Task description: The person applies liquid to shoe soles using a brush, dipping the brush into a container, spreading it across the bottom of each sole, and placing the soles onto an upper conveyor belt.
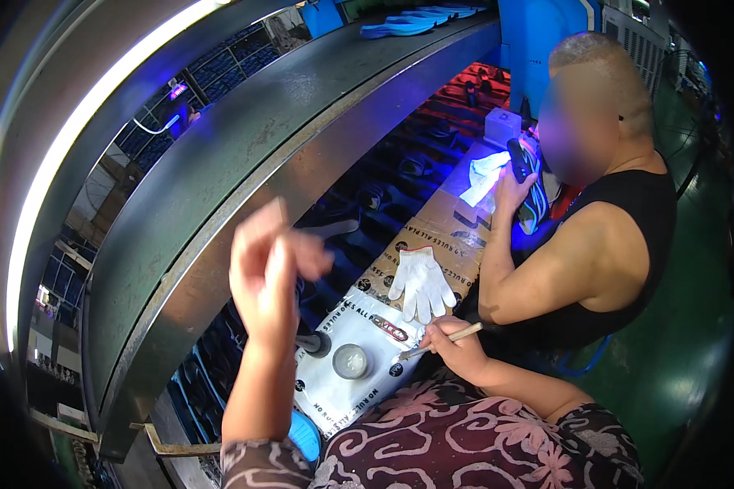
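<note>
My right hand is closed around a wooden-handled brush. Its pale tip points left, just above the printed wrapping on the work surface. Left of the tip stands a small round grey pot with whitish stuff inside. Raised in front of the conveyor's metal edge is my left hand; motion smears its fingers, and I see nothing clearly held in it. A white knitted glove lies flat beyond my right hand. Nearer than the glove lies a slim dark-red and silver tool, its kind unclear.
A conveyor belt runs along the left, carrying blue soles at its far end. Dark shoe parts fill a lower level. At the right a co-worker holds a shoe. A blue sole lies by my left forearm.
</note>
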The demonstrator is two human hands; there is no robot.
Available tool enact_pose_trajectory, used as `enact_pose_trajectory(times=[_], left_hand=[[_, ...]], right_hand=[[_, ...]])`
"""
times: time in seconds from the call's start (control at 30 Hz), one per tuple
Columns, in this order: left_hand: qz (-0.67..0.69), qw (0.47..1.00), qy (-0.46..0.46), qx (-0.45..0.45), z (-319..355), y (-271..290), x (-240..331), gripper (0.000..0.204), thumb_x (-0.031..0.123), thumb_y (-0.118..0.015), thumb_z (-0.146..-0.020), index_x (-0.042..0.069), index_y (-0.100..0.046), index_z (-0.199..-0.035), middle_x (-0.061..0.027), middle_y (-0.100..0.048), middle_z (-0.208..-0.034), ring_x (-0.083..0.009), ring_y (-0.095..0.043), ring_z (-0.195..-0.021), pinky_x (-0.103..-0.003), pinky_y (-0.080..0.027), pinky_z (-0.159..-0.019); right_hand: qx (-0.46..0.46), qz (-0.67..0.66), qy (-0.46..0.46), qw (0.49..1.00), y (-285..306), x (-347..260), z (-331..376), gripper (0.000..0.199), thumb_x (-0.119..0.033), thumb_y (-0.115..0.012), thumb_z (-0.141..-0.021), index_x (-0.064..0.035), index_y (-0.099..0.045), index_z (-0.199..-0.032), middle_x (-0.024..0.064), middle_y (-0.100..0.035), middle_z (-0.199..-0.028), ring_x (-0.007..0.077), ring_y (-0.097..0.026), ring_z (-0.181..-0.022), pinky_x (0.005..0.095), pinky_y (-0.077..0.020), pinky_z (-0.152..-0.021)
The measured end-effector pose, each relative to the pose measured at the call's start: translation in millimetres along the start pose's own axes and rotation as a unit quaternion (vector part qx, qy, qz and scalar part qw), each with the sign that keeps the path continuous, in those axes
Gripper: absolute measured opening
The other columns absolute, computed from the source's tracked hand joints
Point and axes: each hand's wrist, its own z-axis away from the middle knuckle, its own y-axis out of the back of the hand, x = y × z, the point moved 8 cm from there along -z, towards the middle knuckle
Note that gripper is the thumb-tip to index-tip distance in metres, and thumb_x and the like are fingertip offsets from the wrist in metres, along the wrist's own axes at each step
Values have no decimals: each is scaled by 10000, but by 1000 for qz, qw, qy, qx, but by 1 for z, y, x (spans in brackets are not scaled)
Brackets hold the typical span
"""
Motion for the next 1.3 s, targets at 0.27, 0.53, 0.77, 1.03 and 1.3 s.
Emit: enact_pose_trajectory(times=[0.27,0.53,0.77,1.03,1.3], left_hand=[[-664,638,369,124,369,228,41,569,43,-609,-719,-53,-458,-1259,-259,-508,-1224,-383,-495,-1146,-412,-377,-995],[-568,511,631,133,547,287,42,478,296,-582,-723,-92,-539,-998,-304,-619,-926,-432,-618,-846,-479,-482,-753],[209,674,555,441,497,232,23,129,182,-564,-850,103,-498,-772,18,-473,-538,-102,-387,-385,-237,-383,-443],[79,808,404,422,389,142,6,599,110,-608,-789,112,-310,-1308,-104,-511,-1167,-222,-575,-956,-317,-521,-621],[-99,885,305,338,327,110,-23,563,-10,-557,-821,36,-278,-1308,-134,-502,-1164,-203,-563,-1005,-329,-499,-799]], right_hand=[[-13,-66,-51,996,-31,7,8,337,-209,-493,-955,-2,-643,-735,46,-575,-664,101,-536,-601,241,-439,-582],[-118,-65,-125,983,-88,8,5,286,-197,-507,-946,-28,-652,-766,30,-622,-704,98,-560,-661,244,-455,-626],[-30,-74,-141,987,-73,22,7,345,-213,-494,-955,-1,-628,-719,19,-571,-626,72,-485,-583,222,-386,-562],[-59,-82,-141,985,-87,11,-1,462,-332,-433,-969,10,-636,-734,45,-563,-649,99,-481,-619,238,-381,-616],[-150,1,60,987,-115,-66,-11,344,-216,-505,-932,-2,-650,-704,51,-595,-634,146,-524,-617,283,-433,-678]])
